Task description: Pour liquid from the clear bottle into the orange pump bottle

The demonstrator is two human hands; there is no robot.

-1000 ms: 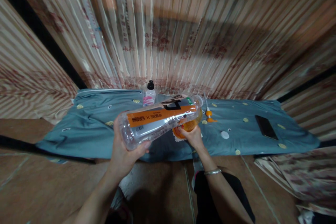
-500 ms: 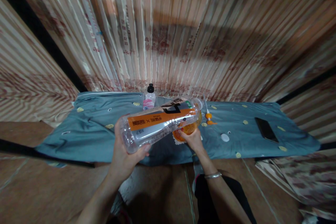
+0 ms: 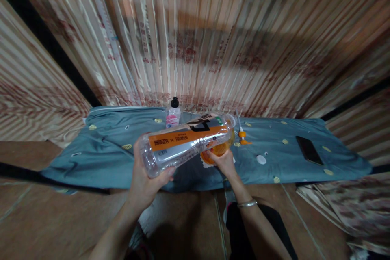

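My left hand (image 3: 149, 180) is wrapped round the base of a clear plastic bottle (image 3: 185, 142) with an orange and grey label. The bottle lies tilted, its neck pointing right and slightly up in view. Below and behind that neck, my right hand (image 3: 222, 160) grips an orange pump bottle (image 3: 224, 146) standing on the cloth, partly hidden by the clear bottle. Whether the two mouths touch cannot be seen. An orange pump head (image 3: 242, 138) with its tube lies just right of the pump bottle. A white scrap shows under the orange bottle.
A blue-green patterned cloth (image 3: 103, 150) covers the low surface. A small bottle with a black cap (image 3: 173, 113) stands at the back. To the right lie a white disc (image 3: 261, 159) and a black phone (image 3: 308, 150). Striped curtains (image 3: 195, 40) hang behind; dark poles (image 3: 55, 40) flank the sides.
Almost nothing differs. Both hands keep their grips, and the clear bottle stays tilted in nearly the same place.
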